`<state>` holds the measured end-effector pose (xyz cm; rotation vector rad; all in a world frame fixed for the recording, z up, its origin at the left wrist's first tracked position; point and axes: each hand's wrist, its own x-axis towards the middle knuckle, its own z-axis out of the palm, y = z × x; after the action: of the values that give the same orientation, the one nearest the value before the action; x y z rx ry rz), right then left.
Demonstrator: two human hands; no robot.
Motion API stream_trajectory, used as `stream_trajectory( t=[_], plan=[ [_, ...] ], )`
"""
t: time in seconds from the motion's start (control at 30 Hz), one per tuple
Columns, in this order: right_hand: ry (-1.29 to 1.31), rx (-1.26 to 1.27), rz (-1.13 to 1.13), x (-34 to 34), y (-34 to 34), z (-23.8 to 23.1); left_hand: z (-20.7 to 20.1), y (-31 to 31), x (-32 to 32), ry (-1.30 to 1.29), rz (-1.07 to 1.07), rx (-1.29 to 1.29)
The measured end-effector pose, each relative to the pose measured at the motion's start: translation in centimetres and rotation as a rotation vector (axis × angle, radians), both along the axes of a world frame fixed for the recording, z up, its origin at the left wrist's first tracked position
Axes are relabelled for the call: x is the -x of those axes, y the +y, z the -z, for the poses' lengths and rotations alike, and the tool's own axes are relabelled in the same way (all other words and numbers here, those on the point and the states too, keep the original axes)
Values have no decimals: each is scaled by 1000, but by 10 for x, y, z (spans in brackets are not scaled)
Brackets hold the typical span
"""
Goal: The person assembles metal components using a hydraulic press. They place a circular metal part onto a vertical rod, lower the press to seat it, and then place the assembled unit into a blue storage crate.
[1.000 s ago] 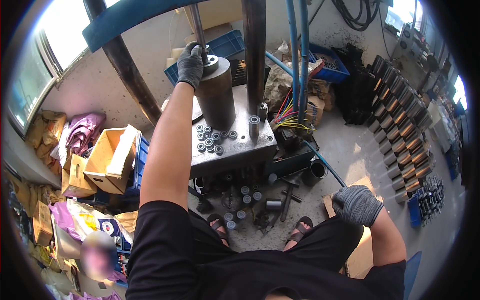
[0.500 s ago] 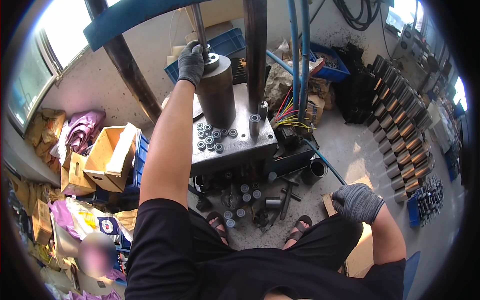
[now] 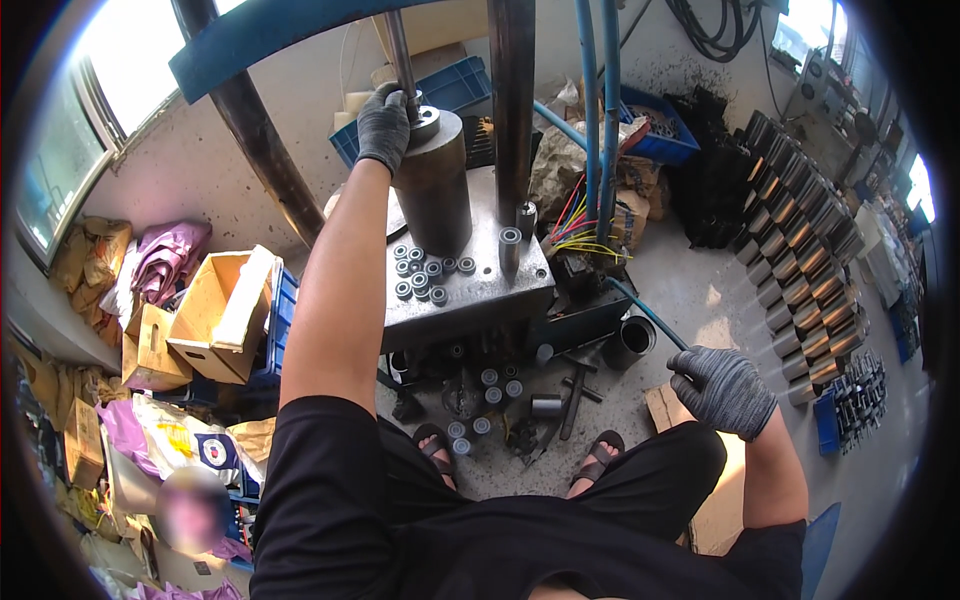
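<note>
Rod (image 3: 400, 50), near-upright, gripped by curled left hand (image 3: 383, 127).
Lever (image 3: 651, 315) slanted toward right hand (image 3: 724, 392), whose hold cannot be told.

Illegible yellow print (image 3: 180, 432) on white bag (image 3: 160, 413)

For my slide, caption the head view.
Left hand by a rod above a metal cylinder; right hand at blue bar.

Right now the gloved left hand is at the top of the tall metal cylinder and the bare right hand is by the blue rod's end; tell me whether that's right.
Not quite: the right hand isn't bare; the head view shows a grey glove on it. The rest stands.
</note>
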<state>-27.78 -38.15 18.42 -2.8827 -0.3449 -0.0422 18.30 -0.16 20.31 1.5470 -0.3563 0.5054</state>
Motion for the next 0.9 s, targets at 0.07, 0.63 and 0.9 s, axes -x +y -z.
stream_trajectory(
  t=[0.07,0.63,0.9],
  plan=[
    [-44,-4,23,0,-1,0,-1,1,-8,14,29,13],
    [-823,6,120,-207,-14,-91,-5,-4,-2,-23,24,221],
    [-663,8,137,-213,-13,-98,-1,5,-1,-192,-353,54]
  ],
)
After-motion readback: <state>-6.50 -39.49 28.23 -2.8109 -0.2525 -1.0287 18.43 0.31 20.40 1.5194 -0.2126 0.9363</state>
